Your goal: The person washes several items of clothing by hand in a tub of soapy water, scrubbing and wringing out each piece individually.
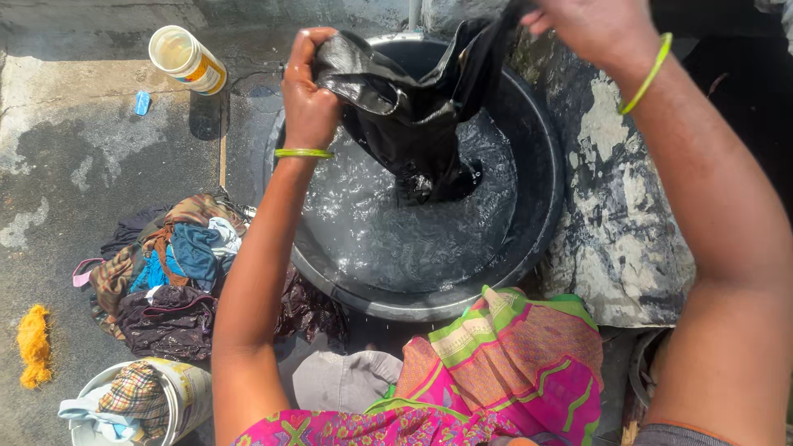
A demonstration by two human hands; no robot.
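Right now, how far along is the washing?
Done, it seems: a few wrung-looking cloths sit in the white bucket. In hand: the left hand and the right hand hold a wet black garment above the water in the black basin, its lower end dipping in. Left: a heap of mixed clothes lies on the wet floor beside the basin, apparently unwashed.

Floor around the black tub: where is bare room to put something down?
Bare concrete lies left of the black tub, between the toppled bottle, the clothes pile and the yellow scrubber. It is crowded below the tub: clothes pile, white bucket.
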